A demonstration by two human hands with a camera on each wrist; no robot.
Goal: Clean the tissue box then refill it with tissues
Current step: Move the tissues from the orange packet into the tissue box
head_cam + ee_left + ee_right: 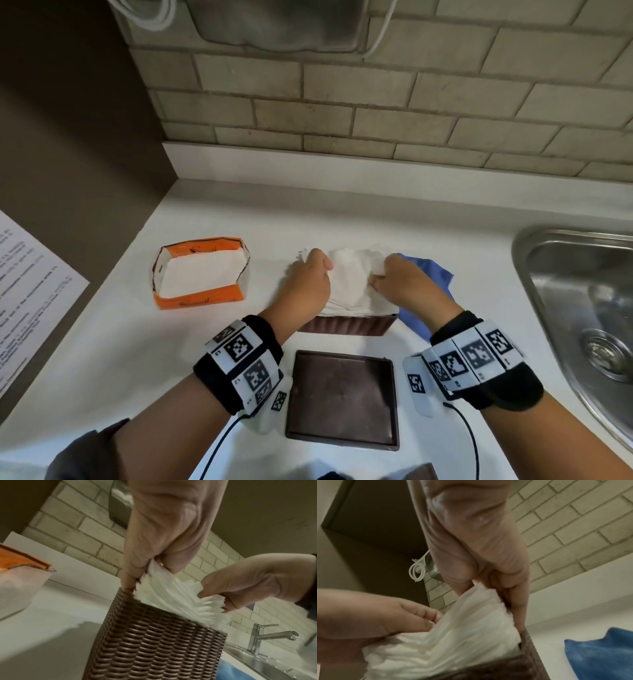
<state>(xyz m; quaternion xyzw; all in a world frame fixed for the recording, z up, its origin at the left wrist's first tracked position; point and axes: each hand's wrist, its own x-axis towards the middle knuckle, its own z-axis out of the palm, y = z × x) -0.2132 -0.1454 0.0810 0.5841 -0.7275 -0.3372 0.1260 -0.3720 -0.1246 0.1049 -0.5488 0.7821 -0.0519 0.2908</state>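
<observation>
Nearest us, the lid (342,399) lies off, beside the box (346,324). Our left hand (306,286) and right hand (409,286) each pinch the tissues (349,284), half seated in it. Cleaning appears done, cloth (424,284) aside; seating and lidding remain.

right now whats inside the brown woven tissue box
A thick stack of white tissues fills the brown woven tissue box, bulging above its rim. The left hand and right hand grip the stack's ends. Anything beneath the stack is covered.

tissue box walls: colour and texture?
Dark brown, woven wicker-like ribbing on the tissue box; clearest in the left wrist view.
</observation>
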